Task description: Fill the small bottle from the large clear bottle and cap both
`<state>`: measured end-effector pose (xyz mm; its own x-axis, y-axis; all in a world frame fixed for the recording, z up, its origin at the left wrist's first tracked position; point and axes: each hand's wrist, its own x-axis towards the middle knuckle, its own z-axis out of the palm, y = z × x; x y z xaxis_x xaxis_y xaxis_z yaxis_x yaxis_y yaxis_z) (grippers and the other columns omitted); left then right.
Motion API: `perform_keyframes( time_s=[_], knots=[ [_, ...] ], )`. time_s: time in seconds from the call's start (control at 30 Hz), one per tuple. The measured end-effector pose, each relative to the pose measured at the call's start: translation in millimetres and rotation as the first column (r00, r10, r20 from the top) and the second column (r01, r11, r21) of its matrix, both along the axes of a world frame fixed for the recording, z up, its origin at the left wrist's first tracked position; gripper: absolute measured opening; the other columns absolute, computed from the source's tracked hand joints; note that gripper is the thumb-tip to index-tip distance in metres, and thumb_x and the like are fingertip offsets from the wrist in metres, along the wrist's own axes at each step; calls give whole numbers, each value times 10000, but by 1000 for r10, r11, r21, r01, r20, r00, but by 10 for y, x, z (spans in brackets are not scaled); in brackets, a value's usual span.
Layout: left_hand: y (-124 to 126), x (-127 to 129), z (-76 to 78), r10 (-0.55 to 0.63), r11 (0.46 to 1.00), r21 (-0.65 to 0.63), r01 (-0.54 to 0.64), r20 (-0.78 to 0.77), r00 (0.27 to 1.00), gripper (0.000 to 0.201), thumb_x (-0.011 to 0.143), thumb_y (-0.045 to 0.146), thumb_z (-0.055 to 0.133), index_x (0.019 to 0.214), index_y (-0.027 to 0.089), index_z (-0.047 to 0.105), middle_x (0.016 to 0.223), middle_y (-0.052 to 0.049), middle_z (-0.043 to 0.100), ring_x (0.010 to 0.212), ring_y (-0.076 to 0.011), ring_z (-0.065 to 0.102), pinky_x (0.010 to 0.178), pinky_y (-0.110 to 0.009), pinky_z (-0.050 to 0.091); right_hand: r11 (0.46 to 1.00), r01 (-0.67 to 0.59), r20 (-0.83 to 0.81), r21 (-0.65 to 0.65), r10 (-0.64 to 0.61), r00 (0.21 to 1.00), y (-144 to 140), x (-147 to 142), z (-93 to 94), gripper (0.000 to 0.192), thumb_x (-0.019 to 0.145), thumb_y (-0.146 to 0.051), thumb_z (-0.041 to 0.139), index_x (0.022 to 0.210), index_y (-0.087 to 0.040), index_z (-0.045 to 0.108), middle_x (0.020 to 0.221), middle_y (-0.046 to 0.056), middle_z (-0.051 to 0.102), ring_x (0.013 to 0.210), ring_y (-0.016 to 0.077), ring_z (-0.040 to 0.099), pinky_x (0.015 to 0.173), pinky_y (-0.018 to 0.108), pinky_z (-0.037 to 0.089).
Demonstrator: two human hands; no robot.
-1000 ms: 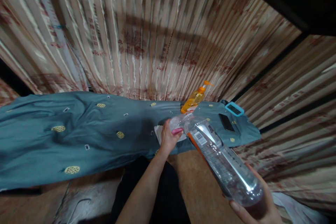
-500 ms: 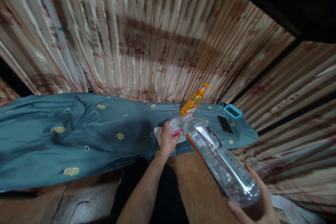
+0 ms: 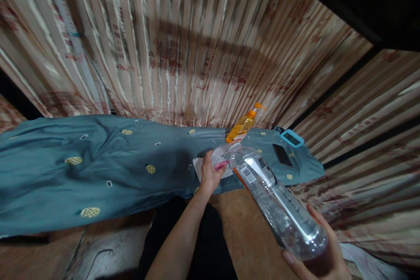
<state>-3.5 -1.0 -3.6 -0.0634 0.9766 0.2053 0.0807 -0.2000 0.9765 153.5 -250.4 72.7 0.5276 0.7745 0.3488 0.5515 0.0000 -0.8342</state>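
Observation:
My right hand (image 3: 323,249) is wrapped around the base of a large clear plastic bottle (image 3: 278,201) with a barcode label. The bottle is tilted, its neck end pointing up and left, away from me. Its mouth meets a clear container (image 3: 221,155) with pink on it, which my left hand (image 3: 210,173) grips. Whether liquid passes between the two cannot be made out. Beneath the left hand lies a white sheet or cloth (image 3: 198,168). Just behind stands an orange pump bottle (image 3: 242,127) of yellow-orange liquid.
A blue-green cloth with pineapple prints (image 3: 170,153) covers the long surface before me. On its right part lie a dark phone (image 3: 282,155) and a blue-framed digital clock or timer (image 3: 292,138). Pleated curtains (image 3: 183,52) hang behind and to the right. White fabric (image 3: 367,260) shows at lower right.
Both hands keep their holds on the bottle and the container, almost in the same places. The view has shifted very slightly.

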Motion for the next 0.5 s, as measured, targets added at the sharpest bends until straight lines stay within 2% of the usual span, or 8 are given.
perform_keyframes(
  time_s=[0.1, 0.23, 0.33, 0.5],
  knots=[
    [5, 3, -12, 2, 1000, -1, -2, -1, 1000, 637, 654, 199, 820, 1236, 217, 561, 1192, -93, 683, 1202, -308, 645, 1086, -491, 503, 997, 62, -77, -46, -65, 995, 22, -91, 64, 1064, 656, -508, 863, 1554, -236, 360, 1506, 138, 491, 1349, 347, 542, 1065, 436, 529],
    [12, 7, -40, 3, 1000, 25, -3, 14, 1000, 629, 656, 211, 825, 1231, 218, 569, 1176, -82, 689, 1194, -300, 650, 1078, -484, 513, 991, 127, -50, -43, -129, 990, 63, -254, 189, 1027, 667, -586, 825, 1525, -212, 401, 1484, 139, 502, 1360, 360, 520, 1119, 491, 476],
    [14, 11, -54, 9, 1000, 22, -9, -1, 1000, 627, 658, 225, 828, 1229, 205, 571, 1161, -86, 696, 1173, -299, 661, 1058, -476, 527, 989, 139, -61, -58, -143, 988, 76, -314, 246, 1032, 656, -609, 823, 1517, -219, 409, 1477, 130, 511, 1327, 352, 546, 1088, 471, 508],
    [12, 10, -45, 13, 1000, 19, -13, -9, 1000, 621, 668, 224, 822, 1235, 213, 569, 1175, -87, 695, 1175, -300, 663, 1061, -477, 524, 988, 141, -92, -69, -147, 985, 82, -329, 274, 1074, 637, -622, 828, 1521, -196, 392, 1483, 146, 503, 1368, 377, 505, 1169, 536, 405]
  ],
)
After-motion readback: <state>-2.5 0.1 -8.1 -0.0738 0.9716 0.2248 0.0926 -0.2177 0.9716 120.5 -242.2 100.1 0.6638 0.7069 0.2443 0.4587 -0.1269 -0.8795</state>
